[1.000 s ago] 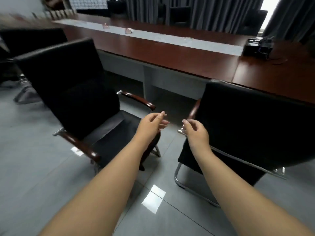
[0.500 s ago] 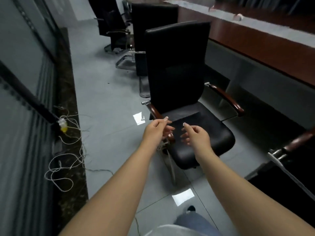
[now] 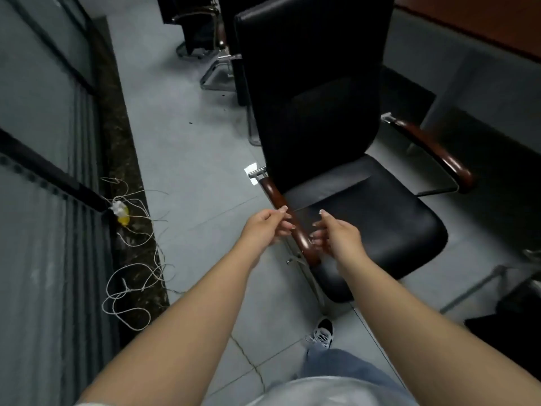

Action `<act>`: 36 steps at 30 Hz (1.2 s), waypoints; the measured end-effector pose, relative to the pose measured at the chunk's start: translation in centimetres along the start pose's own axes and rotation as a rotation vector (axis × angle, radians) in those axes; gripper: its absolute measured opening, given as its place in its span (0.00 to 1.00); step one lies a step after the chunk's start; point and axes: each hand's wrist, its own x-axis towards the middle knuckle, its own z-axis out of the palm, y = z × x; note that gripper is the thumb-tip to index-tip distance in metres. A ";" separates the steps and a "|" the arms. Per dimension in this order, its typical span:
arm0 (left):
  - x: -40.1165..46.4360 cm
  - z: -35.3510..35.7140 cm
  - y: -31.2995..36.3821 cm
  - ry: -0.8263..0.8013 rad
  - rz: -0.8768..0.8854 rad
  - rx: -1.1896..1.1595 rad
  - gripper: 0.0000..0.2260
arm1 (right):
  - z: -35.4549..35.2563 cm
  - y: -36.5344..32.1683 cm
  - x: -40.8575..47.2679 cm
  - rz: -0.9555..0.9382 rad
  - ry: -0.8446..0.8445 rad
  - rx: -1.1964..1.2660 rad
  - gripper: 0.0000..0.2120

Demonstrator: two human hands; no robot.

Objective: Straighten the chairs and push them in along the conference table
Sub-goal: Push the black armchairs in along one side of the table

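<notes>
A black leather chair [image 3: 316, 92] with brown wooden armrests stands turned sideways, its seat [image 3: 374, 221] pointing right toward the reddish-brown conference table [image 3: 474, 24]. My left hand [image 3: 263, 227] and my right hand [image 3: 336, 234] hover on either side of the chair's near armrest [image 3: 295, 227], with loosely curled fingers that hold nothing. Whether the fingertips touch the wood is unclear. The far armrest [image 3: 433, 150] lies close to the table's grey panel [image 3: 483, 80].
More black chairs [image 3: 202, 24] stand farther along the aisle. Part of another chair [image 3: 509, 300] shows at the right edge. A glass wall [image 3: 35, 200] runs on the left, with loose white string [image 3: 131, 276] and a yellow object [image 3: 123, 218] on the floor. My shoe [image 3: 323, 332] is near the chair's base.
The view swung from the table side to the aisle and closed in on the sideways chair. Both hands moved forward to its near armrest.
</notes>
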 end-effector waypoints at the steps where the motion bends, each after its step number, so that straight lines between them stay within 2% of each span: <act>1: 1.6 0.4 0.8 -0.017 -0.004 0.046 0.11 | -0.3 -0.6 1.2 0.013 0.010 0.015 0.15; 6: 7.6 3.3 4.5 -0.118 0.008 0.222 0.10 | -3.1 -3.2 6.2 0.043 0.090 0.044 0.16; 12: 12.2 6.1 5.5 -0.316 -0.008 0.431 0.10 | -4.4 -3.9 9.3 0.124 0.157 0.116 0.15; 20: 20.0 8.9 5.4 -0.591 -0.058 0.501 0.10 | -4.0 -3.2 11.1 0.146 0.445 0.318 0.14; 26: 24.3 8.8 4.5 -0.911 0.005 0.804 0.10 | 0.6 1.1 10.4 0.244 0.751 0.629 0.17; 32: 24.5 7.6 1.3 -1.147 0.039 1.039 0.09 | 6.5 6.2 8.4 0.507 0.707 0.738 0.23; 36: 24.1 7.4 -1.1 -1.257 0.131 1.256 0.12 | 9.2 9.7 9.1 0.633 0.670 0.842 0.26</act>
